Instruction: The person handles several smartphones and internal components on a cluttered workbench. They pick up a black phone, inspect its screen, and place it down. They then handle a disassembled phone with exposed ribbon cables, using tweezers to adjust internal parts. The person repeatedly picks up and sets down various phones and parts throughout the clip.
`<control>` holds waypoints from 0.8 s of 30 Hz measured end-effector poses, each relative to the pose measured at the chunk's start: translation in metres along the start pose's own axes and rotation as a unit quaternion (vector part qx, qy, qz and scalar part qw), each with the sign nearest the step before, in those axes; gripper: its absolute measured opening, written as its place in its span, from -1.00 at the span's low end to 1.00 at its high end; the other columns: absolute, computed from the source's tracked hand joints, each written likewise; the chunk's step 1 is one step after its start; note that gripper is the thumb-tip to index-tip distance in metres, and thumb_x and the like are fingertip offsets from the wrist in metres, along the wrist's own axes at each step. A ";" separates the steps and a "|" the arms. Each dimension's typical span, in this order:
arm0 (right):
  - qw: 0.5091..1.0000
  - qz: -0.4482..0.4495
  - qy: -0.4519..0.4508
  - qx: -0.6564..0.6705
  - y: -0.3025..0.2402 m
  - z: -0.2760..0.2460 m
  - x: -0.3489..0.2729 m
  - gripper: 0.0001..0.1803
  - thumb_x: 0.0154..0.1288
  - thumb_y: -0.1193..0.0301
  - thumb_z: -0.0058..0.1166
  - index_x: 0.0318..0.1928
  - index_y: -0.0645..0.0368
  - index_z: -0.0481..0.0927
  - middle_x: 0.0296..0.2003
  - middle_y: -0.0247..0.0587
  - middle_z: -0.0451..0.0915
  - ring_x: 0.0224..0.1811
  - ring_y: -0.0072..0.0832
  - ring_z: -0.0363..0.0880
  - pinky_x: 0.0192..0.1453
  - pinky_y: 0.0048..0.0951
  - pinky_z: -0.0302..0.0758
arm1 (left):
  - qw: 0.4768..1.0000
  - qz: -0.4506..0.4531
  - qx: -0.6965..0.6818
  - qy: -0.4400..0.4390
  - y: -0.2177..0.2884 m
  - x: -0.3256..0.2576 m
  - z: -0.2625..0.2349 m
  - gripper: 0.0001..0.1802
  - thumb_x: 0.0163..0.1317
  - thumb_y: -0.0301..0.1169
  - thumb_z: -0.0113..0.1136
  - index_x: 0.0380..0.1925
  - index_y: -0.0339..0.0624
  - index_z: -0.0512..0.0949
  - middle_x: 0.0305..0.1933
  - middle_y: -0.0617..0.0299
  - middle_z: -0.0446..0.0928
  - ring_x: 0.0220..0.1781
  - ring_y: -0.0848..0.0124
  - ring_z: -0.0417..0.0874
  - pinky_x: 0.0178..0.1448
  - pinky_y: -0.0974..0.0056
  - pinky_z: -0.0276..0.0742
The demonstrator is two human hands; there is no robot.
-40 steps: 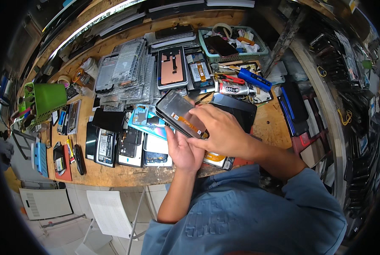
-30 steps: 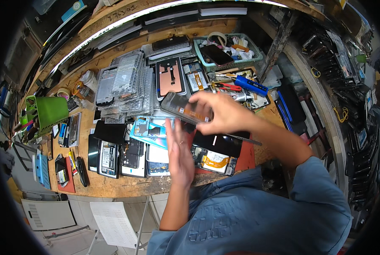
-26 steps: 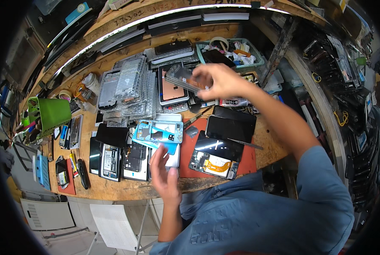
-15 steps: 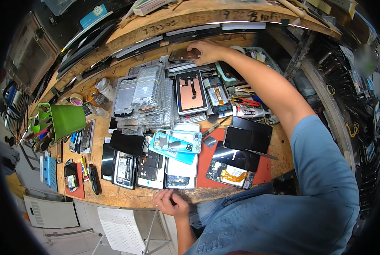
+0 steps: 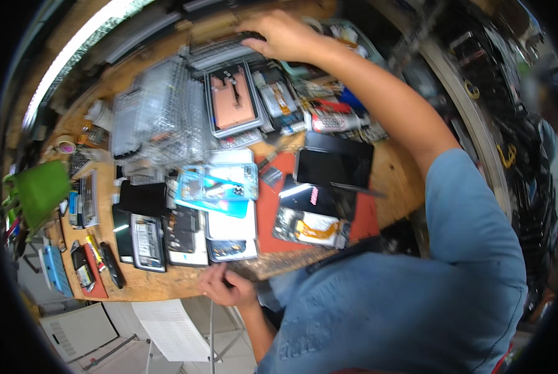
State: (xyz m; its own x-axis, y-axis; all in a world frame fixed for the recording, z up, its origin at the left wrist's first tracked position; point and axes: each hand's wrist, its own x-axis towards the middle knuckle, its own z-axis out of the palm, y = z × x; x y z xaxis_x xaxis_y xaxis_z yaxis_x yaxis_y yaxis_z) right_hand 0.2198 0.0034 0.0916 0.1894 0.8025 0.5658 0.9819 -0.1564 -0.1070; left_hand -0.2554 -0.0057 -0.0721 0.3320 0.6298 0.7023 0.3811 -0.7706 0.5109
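1. far left: a green basket (image 5: 40,194) leans at the edge of the table (image 5: 400,187), smeared by motion blur.
2. next, a bubble-wrapped pile (image 5: 163,115) of flat grey parts; its edges double up in the blur, so the layers can't be counted.
3. at the back, right of that pile, lies a stack of flat panels (image 5: 219,56), greyish and thin-edged, its upper right end hidden under fingers.
4. in front, a light blue phone frame (image 5: 219,179) lies over pale phone parts.
5. below these, the left hand (image 5: 229,288) is at the table's front edge, fingers curled inward; whether anything is inside, i cannot tell.
6. the right hand (image 5: 276,36) reaches over the stack's right end, fingers bent down; blur hides whether it grips a panel or only touches.
7. right: an opened phone (image 5: 313,229) with an orange ribbon, on a red mat (image 5: 272,234).
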 end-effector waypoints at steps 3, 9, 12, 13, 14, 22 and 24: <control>0.994 -0.023 -0.096 0.054 -0.036 -0.058 -0.079 -0.62 0.34 0.25 0.30 0.06 0.22 0.71 -0.08 0.09 0.76 0.00 0.02 0.74 0.10 -0.03 0.65 | 0.998 -0.020 -0.059 -0.003 0.014 -0.002 -0.004 -0.85 0.23 -0.57 0.09 -0.29 -0.35 0.64 -0.15 0.03 0.51 -0.03 0.10 0.55 0.10 0.02 0.49; 0.957 0.116 -0.263 0.020 -0.107 -0.101 -0.223 -0.38 0.14 0.17 0.47 0.15 0.23 0.61 -0.08 -0.03 0.61 0.11 -0.06 0.61 0.20 -0.07 0.55 | 0.983 0.034 -0.149 -0.100 0.063 0.029 0.011 -0.83 0.25 -0.57 0.13 -0.21 -0.32 0.66 -0.12 0.04 0.53 0.01 0.08 0.55 0.13 0.00 0.48; 0.973 0.129 -0.191 0.009 -0.125 -0.086 -0.253 -0.36 0.11 0.21 0.49 0.16 0.20 0.58 -0.04 -0.08 0.56 0.11 -0.12 0.55 0.21 -0.10 0.53 | 0.970 0.069 -0.175 -0.153 0.083 0.046 0.031 -0.78 0.18 -0.60 0.21 -0.15 -0.29 0.66 -0.09 0.03 0.60 -0.01 0.05 0.58 0.17 0.04 0.47; 0.975 0.129 -0.178 -0.004 -0.127 -0.081 -0.258 -0.35 0.10 0.21 0.49 0.16 0.20 0.58 -0.03 -0.08 0.55 0.11 -0.13 0.55 0.22 -0.11 0.52 | 0.965 0.067 -0.200 -0.153 0.092 0.049 0.039 -0.78 0.19 -0.61 0.21 -0.15 -0.30 0.65 -0.09 0.01 0.62 -0.02 0.05 0.60 0.17 0.04 0.47; 0.978 0.128 -0.166 -0.017 -0.128 -0.078 -0.261 -0.35 0.09 0.22 0.49 0.16 0.19 0.57 -0.02 -0.08 0.55 0.11 -0.13 0.54 0.22 -0.12 0.51 | 0.963 0.078 -0.208 -0.156 0.099 0.054 0.044 -0.79 0.21 -0.61 0.20 -0.15 -0.30 0.65 -0.09 0.00 0.62 -0.01 0.05 0.60 0.17 0.04 0.48; 0.976 0.170 -0.120 0.060 -0.093 -0.087 -0.278 -0.33 -0.03 0.22 0.49 0.12 0.25 0.66 -0.08 -0.05 0.62 0.05 -0.09 0.61 0.21 -0.14 0.54 | 0.957 -0.006 -0.237 -0.170 0.109 0.046 0.041 -0.84 0.29 -0.59 0.17 -0.14 -0.34 0.63 -0.10 0.00 0.62 -0.02 0.10 0.61 0.15 0.08 0.51; 0.964 0.205 -0.084 0.144 -0.081 -0.094 -0.279 -0.40 -0.06 0.20 0.51 0.00 0.30 0.75 -0.07 -0.02 0.71 0.01 -0.10 0.69 0.15 -0.20 0.60 | 0.948 -0.062 -0.264 -0.168 0.107 0.041 0.040 -0.85 0.33 -0.59 0.16 -0.14 -0.36 0.63 -0.10 0.01 0.61 -0.02 0.14 0.61 0.15 0.14 0.51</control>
State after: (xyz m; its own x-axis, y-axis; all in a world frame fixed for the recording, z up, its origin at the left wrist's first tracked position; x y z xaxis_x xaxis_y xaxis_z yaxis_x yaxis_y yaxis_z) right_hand 0.0872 -0.2620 0.0191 0.5359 0.7930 0.2897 0.7797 -0.3332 -0.5301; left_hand -0.1667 -0.0588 -0.0080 0.6033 0.6455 0.4684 -0.0197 -0.5751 0.8178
